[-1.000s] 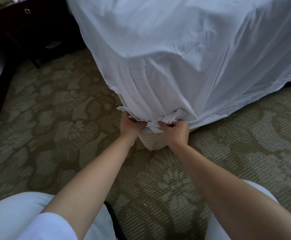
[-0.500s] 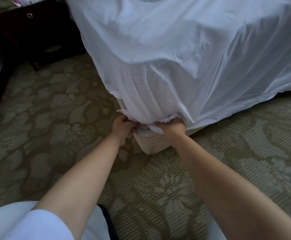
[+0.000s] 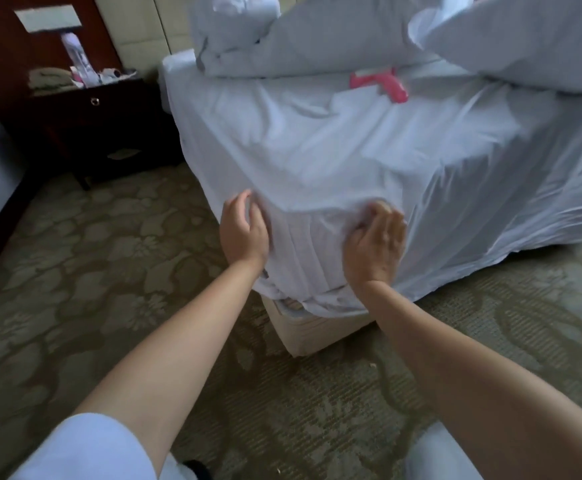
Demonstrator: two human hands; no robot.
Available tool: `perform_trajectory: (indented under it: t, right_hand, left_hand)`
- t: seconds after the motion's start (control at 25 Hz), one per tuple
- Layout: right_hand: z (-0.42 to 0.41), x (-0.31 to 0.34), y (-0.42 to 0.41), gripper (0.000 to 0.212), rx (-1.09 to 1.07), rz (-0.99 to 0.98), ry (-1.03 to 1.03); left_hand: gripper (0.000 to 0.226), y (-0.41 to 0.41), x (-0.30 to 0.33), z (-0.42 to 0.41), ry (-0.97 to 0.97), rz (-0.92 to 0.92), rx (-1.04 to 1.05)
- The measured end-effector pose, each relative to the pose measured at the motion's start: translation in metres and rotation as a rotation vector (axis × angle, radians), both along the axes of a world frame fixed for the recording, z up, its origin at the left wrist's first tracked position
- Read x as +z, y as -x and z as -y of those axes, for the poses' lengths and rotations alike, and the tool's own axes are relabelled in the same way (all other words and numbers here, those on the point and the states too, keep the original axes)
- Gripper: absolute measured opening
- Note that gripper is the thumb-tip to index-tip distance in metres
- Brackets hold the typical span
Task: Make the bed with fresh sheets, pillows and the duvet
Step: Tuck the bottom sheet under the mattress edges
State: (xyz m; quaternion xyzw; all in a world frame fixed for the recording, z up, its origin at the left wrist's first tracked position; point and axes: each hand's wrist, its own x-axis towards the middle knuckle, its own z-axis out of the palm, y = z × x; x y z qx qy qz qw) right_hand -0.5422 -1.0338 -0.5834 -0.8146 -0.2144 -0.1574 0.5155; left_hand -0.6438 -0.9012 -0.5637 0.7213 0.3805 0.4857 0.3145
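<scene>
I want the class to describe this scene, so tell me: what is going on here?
A person is making a bed. Both hands lie on the white sheet at the near corner of the mattress: the left hand on one side, the right hand on the other, fingers fairly flat on the cloth. The sheet's corner is gathered under the mattress above the bed base. Pillows and a pink object lie further up the bed.
</scene>
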Motion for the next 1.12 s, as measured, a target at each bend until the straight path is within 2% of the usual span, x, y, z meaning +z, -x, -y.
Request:
perform_trajectory:
  t: [0.04, 0.12, 0.2, 0.28, 0.4, 0.52, 0.64, 0.72, 0.8, 0.88, 0.96, 1.12]
  right_hand:
    - [-0.005, 0.009, -0.001, 0.035, 0.059, 0.166, 0.062]
    - [-0.017, 0.023, -0.001, 0.049, 0.155, 0.351, 0.148]
    - [-0.024, 0.024, -0.002, 0.047, 0.251, 0.546, 0.194]
    - [-0.026, 0.012, -0.006, 0.037, 0.288, 0.714, 0.213]
    - [-0.030, -0.002, 0.003, 0.036, 0.228, 0.746, 0.330]
    - [-0.026, 0.016, 0.008, 0.035, 0.250, 0.724, 0.394]
    - [-0.033, 0.047, 0.007, 0.029, 0.380, 0.686, 0.350]
    - [-0.053, 0.070, 0.011, 0.026, 0.412, 0.488, 0.309]
    - [-0.073, 0.083, 0.013, 0.032, 0.344, 0.263, 0.384]
    - [-0.086, 0.083, 0.007, 0.036, 0.273, 0.211, 0.548]
    - [-0.094, 0.080, 0.003, 0.039, 0.279, 0.237, 0.675]
    - [-0.110, 0.076, 0.000, 0.055, 0.293, 0.278, 0.789]
  left_hand:
    - [0.047, -0.001, 0.004, -0.003, -0.063, -0.016, -0.001]
    - [0.045, -0.005, 0.014, -0.008, -0.196, -0.104, -0.105]
    - [0.040, -0.009, 0.019, -0.012, -0.308, -0.161, -0.242]
    - [0.037, -0.010, 0.005, -0.010, -0.482, -0.182, -0.231]
    - [0.040, -0.007, -0.014, -0.011, -0.602, -0.239, -0.135]
    - [0.043, 0.003, -0.002, -0.012, -0.622, -0.300, -0.206]
    - [0.044, 0.008, 0.005, -0.013, -0.470, -0.328, -0.247]
    - [0.042, 0.005, 0.009, -0.014, -0.270, -0.338, -0.258]
    - [0.045, 0.001, 0.014, -0.029, -0.002, -0.319, -0.251]
    - [0.048, 0.002, 0.014, -0.056, 0.225, -0.315, -0.259]
    - [0.051, 0.002, 0.011, -0.078, 0.264, -0.367, -0.294]
    - [0.068, -0.006, 0.011, -0.107, 0.164, -0.490, -0.352]
